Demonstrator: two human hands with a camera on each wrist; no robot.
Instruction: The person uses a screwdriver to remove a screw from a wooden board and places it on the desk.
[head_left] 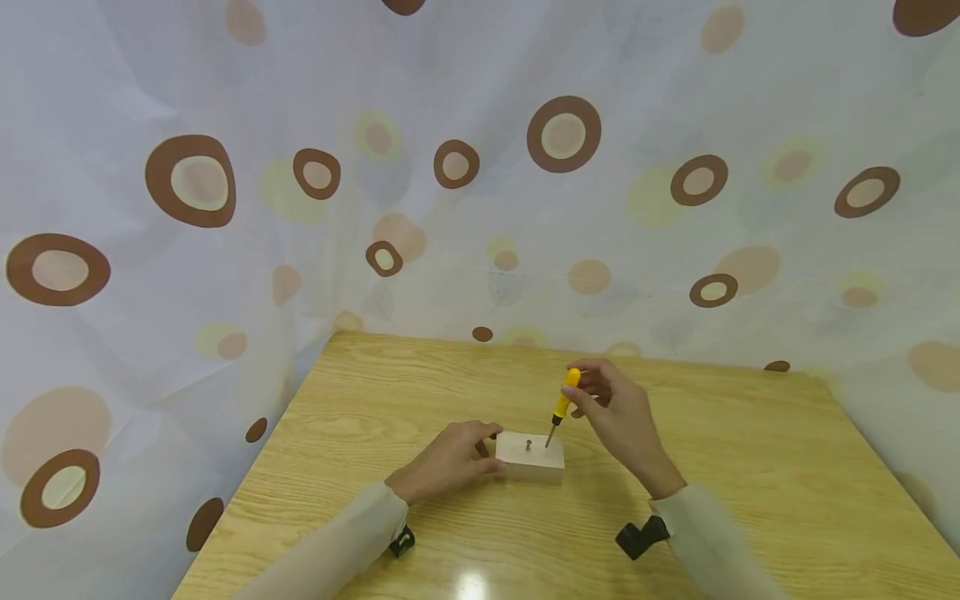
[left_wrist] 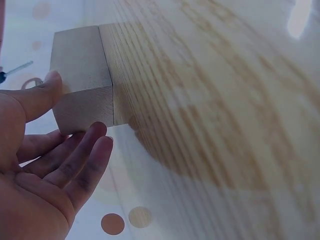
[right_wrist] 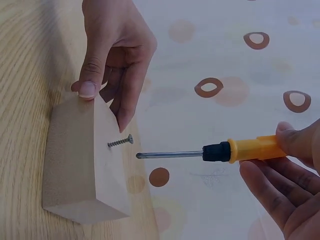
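A pale wooden block (head_left: 533, 472) lies on the table. My left hand (head_left: 452, 458) holds its left end, with the thumb on one side and the fingers on the other, as the block (left_wrist: 81, 62) shows in the left wrist view. A screw (right_wrist: 120, 142) stands partly sunk in the block's top face, its threaded shank exposed. My right hand (head_left: 621, 418) pinches the yellow handle of a screwdriver (head_left: 567, 399) between thumb and fingers. In the right wrist view the screwdriver (right_wrist: 257, 149) points tip-first toward the block, a small gap from the screw's head.
The wood-grain table (head_left: 390, 392) spreads around the block. A white curtain (head_left: 495, 208) with brown and beige spots hangs behind the table and at both sides. Black straps (head_left: 642, 537) sit at the wrists.
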